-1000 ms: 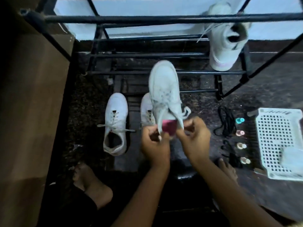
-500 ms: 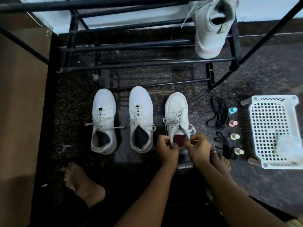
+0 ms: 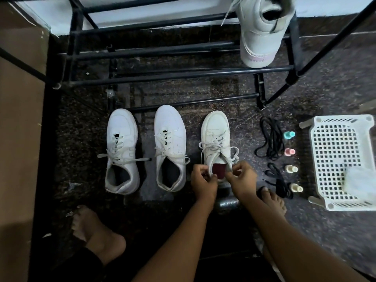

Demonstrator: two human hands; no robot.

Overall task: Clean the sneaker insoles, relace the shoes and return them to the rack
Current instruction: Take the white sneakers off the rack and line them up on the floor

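Nearest me: my left hand (image 3: 203,181) and right hand (image 3: 241,179), fingers curled, each pinching a side of the right sneaker's (image 3: 216,137) heel opening. It stands on the floor, red insole (image 3: 219,171) inside. Beside it: middle sneaker (image 3: 170,139), left sneaker (image 3: 121,137). Farthest: rack (image 3: 183,75), fourth sneaker (image 3: 258,37) at its right end.

At your three o'clock sits a white perforated basket (image 3: 343,119), four small bottles (image 3: 290,152) just beside it; a brown panel (image 3: 20,139) stands at nine.
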